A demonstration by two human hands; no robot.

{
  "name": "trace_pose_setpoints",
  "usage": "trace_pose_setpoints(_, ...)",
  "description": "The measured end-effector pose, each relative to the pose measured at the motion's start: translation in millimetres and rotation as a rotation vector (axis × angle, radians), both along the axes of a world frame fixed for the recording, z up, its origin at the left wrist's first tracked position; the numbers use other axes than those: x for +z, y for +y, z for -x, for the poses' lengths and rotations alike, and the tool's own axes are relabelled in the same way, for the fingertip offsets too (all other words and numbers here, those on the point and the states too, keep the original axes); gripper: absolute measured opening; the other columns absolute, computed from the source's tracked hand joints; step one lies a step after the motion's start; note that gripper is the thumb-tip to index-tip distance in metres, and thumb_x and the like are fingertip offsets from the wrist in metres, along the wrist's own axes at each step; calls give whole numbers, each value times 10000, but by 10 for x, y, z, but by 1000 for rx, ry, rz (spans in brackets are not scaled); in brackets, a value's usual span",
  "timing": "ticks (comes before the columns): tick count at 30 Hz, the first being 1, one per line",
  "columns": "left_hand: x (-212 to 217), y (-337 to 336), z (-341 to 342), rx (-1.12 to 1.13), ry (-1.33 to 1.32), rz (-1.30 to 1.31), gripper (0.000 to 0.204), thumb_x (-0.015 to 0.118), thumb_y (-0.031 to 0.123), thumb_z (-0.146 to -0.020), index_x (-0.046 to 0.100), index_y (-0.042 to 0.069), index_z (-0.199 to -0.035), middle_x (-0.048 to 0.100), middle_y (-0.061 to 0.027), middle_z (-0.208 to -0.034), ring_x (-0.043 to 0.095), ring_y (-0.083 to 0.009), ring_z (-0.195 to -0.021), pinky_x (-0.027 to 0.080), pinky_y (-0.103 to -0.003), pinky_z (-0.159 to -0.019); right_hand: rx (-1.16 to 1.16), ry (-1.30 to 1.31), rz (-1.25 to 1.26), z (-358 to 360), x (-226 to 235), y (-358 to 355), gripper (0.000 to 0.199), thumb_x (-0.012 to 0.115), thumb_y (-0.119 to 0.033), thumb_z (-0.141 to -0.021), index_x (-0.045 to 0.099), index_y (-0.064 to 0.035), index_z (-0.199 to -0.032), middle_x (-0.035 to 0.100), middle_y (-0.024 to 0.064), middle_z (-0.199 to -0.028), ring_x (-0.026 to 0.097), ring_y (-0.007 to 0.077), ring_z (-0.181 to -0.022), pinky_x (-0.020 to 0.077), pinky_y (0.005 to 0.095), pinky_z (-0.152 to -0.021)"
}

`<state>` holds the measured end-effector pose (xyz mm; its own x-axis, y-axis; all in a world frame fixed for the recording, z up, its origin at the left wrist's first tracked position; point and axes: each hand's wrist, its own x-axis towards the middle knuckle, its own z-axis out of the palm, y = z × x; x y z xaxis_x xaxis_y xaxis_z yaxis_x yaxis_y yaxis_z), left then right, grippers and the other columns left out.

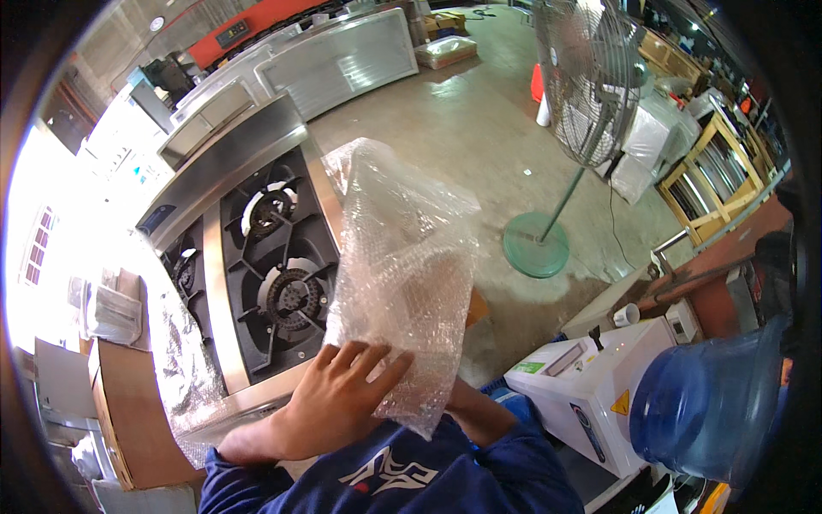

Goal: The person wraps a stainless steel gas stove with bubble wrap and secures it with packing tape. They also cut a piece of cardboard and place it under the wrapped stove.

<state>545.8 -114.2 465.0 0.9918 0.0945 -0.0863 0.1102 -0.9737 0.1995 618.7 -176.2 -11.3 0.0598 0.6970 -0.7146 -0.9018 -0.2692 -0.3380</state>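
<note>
A bundle wrapped in clear bubble wrap (pixel 398 274) stands upright in front of me, over the edge of a steel gas stove (pixel 257 257) with black burner grates. My left hand (pixel 338 398) lies flat against the bundle's lower left side, fingers spread. My right hand (pixel 471 411) is under the bundle's lower right corner and mostly hidden by the wrap; only the wrist and part of the hand show. Both forearms wear dark blue sleeves.
A pedestal fan (pixel 591 77) with a green base stands on the concrete floor at right. A white water dispenser (pixel 591 385) with a blue bottle (pixel 711 403) sits at lower right. Cardboard boxes (pixel 128 411) lie at left, steel appliances at the back, wooden crates far right.
</note>
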Motion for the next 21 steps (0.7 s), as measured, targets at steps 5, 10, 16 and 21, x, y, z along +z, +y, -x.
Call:
trace_pose_setpoints(5, -39, 254, 354, 250, -342, 204, 614, 768, 45, -603, 656, 47, -1207, 700, -106, -1043, 669, -295, -917, 548, -387, -811, -221, 90, -82, -970, 288, -38, 791, 635, -554, -883, 484, 28, -1399, 573, 177, -1353, 604, 333, -1171, 497, 461, -1014)
trace_pose_setpoints(10, -281, 323, 725, 354, -642, 287, 579, 675, 0, -588, 666, -16, -1166, 703, -177, -1032, 691, -350, -923, 560, -408, -820, -352, 166, -495, -2127, 1198, 407, 886, 612, -654, -889, 461, 42, -1418, 554, 192, -1383, 595, 349, -1185, 490, 472, -1026)
trace_pose_setpoints(16, -338, 313, 821, 256, -783, 279, 568, 680, 16, -589, 676, -19, -1156, 714, -169, -1033, 706, -321, -883, 571, -404, -764, -405, -237, -436, -2317, 2286, 1070, 765, 603, -640, -915, 573, 37, -1270, 644, 195, -1151, 640, 337, -987, 535, 482, -937)
trace_pose_setpoints(21, -302, 261, 742, 363, -841, 241, 516, 752, 38, -587, 705, -23, -1097, 737, -158, -961, 725, -297, -838, 567, -355, -738, -162, -472, -260, -4370, 1553, 1853, 380, 633, -387, -929, 664, -25, -1041, 668, 154, -985, 643, 313, -875, 545, 460, -822)
